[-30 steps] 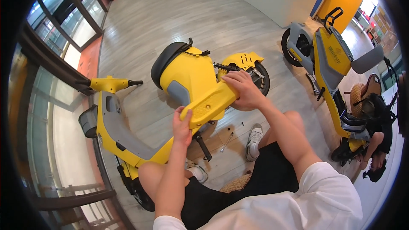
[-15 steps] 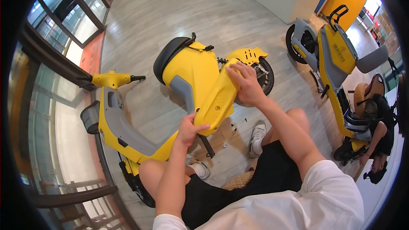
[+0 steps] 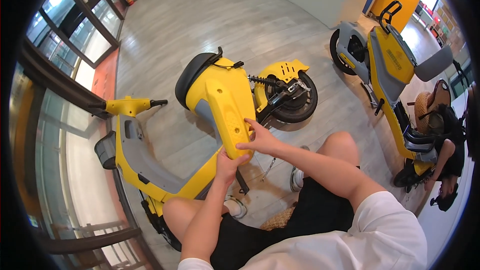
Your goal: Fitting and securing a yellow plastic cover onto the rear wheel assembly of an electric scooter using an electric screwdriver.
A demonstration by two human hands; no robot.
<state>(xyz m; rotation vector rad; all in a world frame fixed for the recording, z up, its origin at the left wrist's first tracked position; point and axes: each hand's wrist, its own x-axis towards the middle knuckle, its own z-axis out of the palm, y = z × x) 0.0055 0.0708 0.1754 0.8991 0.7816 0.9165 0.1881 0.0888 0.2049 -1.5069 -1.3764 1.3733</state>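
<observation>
Compared with a second ago, I see the yellow side panel [image 3: 226, 115] of the yellow scooter [image 3: 150, 165] has swung: its long axis now runs nearly straight toward me, with the lower tip down by my hands, where before it lay more crosswise. My left hand [image 3: 229, 162] has slid to that lower tip and is clamped on it from beneath, fingers wrapped around the end. My right hand [image 3: 261, 139] has come down from the panel's far edge to the near right edge, fingers apart and pressed flat on it rather than gripping. I read this as the panel being lined up against the body, though whether it is seated or loose I cannot tell.

The panel sits over the scooter's rear body, just in front of the black seat [image 3: 192, 72], with the rear wheel [image 3: 295, 100] and its spring exposed to the right. The scooter stands on the grey plank floor [image 3: 210, 15], near its left edge by the glass doors.

Hidden: my left palm and the panel's underside, so any clips or screw holes are out of sight. My knees cover the scooter's lower frame. Something small lies on the floor by my right shoe [image 3: 296, 177]; I cannot make it out. A second scooter [image 3: 390, 65] and a crouched person [image 3: 447, 155] are bent by the lens at the right rim.
</observation>
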